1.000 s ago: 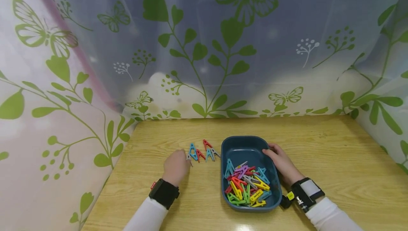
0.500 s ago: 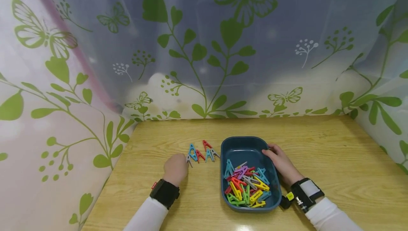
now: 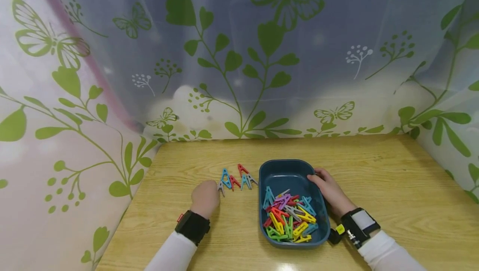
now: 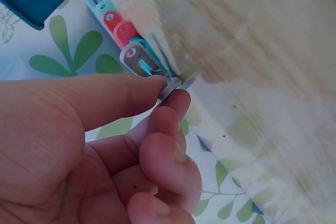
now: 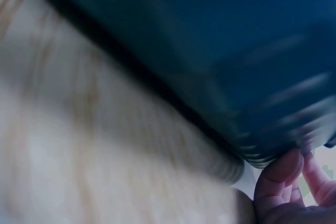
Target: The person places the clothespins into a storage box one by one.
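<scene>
On a wooden table point(image 3: 374, 179) walled by leaf-print curtains point(image 3: 239, 55), left grip point(image 3: 205, 198) pinches a grey clip point(image 4: 169, 86); right grip point(image 3: 331, 192) holds the tray point(image 3: 288, 170).

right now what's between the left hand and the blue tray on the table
In the head view, a short row of clips, blue, red and grey, stands on the table between the left hand and the blue tray; the hand pinches the nearest grey clip.

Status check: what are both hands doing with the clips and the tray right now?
Left hand pinches a grey plastic clip at the end of the clip row on the wooden table. Right hand grips the blue plastic tray's rim. Nothing in the way.
</scene>
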Tool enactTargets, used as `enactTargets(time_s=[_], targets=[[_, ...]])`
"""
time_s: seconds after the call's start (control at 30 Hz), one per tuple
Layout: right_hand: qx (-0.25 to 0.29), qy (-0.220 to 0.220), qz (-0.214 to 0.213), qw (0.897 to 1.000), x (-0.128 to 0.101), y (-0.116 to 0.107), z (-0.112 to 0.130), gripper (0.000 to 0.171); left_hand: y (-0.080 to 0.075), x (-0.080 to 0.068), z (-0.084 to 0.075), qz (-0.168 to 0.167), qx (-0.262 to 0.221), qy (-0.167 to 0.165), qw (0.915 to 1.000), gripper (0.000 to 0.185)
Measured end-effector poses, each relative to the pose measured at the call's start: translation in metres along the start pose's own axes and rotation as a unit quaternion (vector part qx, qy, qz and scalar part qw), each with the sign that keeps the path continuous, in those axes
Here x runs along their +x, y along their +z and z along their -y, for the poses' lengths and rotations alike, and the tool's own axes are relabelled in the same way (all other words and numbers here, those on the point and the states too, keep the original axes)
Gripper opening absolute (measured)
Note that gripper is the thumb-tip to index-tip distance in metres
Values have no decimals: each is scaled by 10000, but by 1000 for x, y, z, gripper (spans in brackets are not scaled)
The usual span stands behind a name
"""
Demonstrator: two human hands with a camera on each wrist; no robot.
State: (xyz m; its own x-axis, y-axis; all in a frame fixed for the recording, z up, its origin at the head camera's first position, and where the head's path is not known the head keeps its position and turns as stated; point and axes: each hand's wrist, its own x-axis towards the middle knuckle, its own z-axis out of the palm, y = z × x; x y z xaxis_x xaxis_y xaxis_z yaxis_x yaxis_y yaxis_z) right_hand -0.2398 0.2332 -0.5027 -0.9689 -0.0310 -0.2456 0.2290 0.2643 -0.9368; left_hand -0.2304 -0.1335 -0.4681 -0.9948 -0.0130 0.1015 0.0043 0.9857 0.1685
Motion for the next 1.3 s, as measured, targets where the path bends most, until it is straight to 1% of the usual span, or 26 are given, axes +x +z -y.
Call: enactTargets(time_s=[0.23, 0.4, 0.53, 0.63, 0.73, 0.8, 0.9, 1.03, 1.13, 1.3], targets=[[-12, -6, -2, 10000, -1, 2, 0, 68, -5, -3, 2, -10, -230, -100, 9997, 33], [30, 20, 7, 10000, 0, 2, 0, 68, -15, -6, -1, -135, -419, -46, 9990, 32], [63, 33, 27, 10000, -1, 2, 2, 68, -20, -9, -5, -405, -439, 320, 9977, 27], [30, 32, 23, 10000, -2, 1, 2, 68, -24, -12, -12, -543, -512, 640, 9952, 29], [27, 47, 21, 10000, -4, 1, 3, 68, -29, -17, -22, -569, -717, 803, 9926, 35], [60, 59, 30, 10000, -4, 1, 3, 67, -32, -21, -30, -626, -818, 910, 9905, 35], [74, 36, 61, 9999, -5, 0, 4, 67, -35, -29, -41, -717, -893, 1144, 9868, 29], [77, 48, 71, 9999, -5, 0, 5, 68, -36, -36, -56, -854, -829, 1512, 9813, 22], [93, 69, 54, 9999, -4, 0, 5, 67, -36, -39, -66, -824, -858, 1670, 9788, 21], [77, 17, 48, 10000, -3, 0, 4, 68, -33, -45, -82, -623, -985, 1886, 9751, 21]])
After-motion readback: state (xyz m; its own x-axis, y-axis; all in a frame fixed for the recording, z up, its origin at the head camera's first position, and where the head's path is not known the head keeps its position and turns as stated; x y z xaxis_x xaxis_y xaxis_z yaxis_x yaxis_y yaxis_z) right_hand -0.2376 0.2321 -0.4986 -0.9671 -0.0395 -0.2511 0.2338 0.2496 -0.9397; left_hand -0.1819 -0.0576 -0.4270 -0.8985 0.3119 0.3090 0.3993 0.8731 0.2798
